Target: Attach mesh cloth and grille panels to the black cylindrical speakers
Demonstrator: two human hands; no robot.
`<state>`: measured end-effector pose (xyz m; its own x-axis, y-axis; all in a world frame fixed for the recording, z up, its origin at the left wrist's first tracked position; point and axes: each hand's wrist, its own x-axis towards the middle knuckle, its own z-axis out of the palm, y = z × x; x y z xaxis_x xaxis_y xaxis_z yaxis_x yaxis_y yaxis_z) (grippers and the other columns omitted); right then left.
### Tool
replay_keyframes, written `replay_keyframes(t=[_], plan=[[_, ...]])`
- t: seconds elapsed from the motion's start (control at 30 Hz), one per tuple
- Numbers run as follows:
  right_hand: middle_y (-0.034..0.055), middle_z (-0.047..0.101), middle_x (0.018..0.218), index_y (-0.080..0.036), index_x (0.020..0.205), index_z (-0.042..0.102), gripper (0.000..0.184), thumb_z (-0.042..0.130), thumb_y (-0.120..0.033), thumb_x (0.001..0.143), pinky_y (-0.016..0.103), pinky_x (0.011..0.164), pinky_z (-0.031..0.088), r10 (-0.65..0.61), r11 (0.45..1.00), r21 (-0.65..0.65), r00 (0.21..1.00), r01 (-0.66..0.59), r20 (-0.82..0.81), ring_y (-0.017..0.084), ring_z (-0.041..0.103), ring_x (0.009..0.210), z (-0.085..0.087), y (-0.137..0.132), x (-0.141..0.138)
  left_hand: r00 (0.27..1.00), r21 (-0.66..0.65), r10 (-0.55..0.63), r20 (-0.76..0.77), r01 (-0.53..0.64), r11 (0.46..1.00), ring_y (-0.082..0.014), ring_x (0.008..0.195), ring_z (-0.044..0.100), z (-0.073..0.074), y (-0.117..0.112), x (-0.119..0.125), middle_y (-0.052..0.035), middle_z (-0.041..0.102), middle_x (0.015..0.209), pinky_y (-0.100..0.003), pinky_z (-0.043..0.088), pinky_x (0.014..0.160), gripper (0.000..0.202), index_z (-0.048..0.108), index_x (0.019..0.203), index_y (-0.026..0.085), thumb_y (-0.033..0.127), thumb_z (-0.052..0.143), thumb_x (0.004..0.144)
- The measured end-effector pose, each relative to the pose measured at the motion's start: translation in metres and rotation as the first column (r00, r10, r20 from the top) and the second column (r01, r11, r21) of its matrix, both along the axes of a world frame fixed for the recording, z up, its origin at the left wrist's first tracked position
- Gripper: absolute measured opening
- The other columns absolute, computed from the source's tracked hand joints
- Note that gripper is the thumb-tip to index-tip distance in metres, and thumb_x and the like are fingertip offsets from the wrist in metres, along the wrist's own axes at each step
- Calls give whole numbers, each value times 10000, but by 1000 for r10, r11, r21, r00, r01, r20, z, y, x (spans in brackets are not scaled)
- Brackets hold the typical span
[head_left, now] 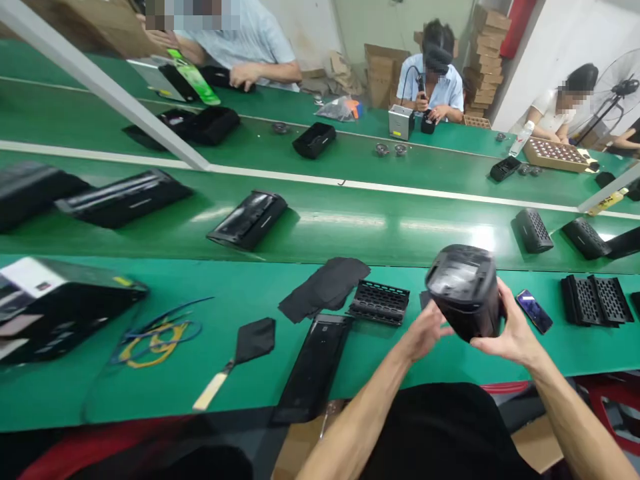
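Both of my hands hold a black speaker housing [465,288] up above the near edge of the green table [240,293]. My right hand [505,330] wraps round its right and lower side. My left hand [425,331] presses against its lower left side, fingers curled. The housing's glossy end faces the camera. Just left of my hands a black grille panel [379,303] lies on the table, beside a piece of black cloth [325,285]. A long flat black panel [314,363] lies at the table's front edge.
A phone [534,311] and more grille panels [596,300] lie to the right. A brush with a pale handle [235,360], coloured wires [155,333] and a black-and-white device [55,303] are at the left. Speaker bodies [249,219] ride the middle belt. Other people work at the far side.
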<state>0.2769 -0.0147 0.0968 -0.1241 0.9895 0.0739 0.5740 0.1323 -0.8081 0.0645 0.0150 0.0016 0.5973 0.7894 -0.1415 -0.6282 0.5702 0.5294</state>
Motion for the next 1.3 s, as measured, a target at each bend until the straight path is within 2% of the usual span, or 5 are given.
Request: replay_keyframes(t=[0.1,0.23,0.6,0.97,1.3], plan=[[160,613,1496,-273,1636,419,1080,882,-405,670,598,1104,502,102,994,0,928,-110,358,436,611,1319,18,-1,15,973,185,161,-164,-130,974,-396,1521,418,11,9,-35,-133,403,1706,-467,466,1116,1015,518,1555,331,629,919,671],[185,677,1390,-262,1582,524,1032,904,-346,626,624,1003,534,229,973,-112,782,-202,579,463,666,1173,21,0,21,869,336,77,-488,105,936,-429,1440,480,25,15,-48,-163,427,1657,-426,502,1064,1153,503,1572,287,481,1011,555],[188,486,1608,-248,1606,345,1077,771,-783,774,535,1178,437,-135,945,-316,981,86,-138,381,529,1429,-36,-68,54,776,298,157,-611,41,954,-281,1029,632,22,-27,-58,-85,660,1190,-345,510,875,921,533,1426,237,492,938,640],[139,415,1635,-290,1586,372,971,753,-747,818,523,1211,379,-366,696,-714,892,73,-266,369,483,1432,-79,-117,48,645,-59,-196,-738,228,972,-311,1109,644,-14,-61,-53,-101,653,1262,-399,507,974,954,441,1500,232,696,799,747],[88,552,1417,-301,1415,507,773,801,-664,800,440,1093,479,-393,771,-613,888,175,-240,325,572,1257,-86,-121,34,619,-15,-67,-783,89,996,-287,1069,645,-24,-77,-46,-63,689,1172,-368,503,962,866,520,1439,239,576,857,716]])
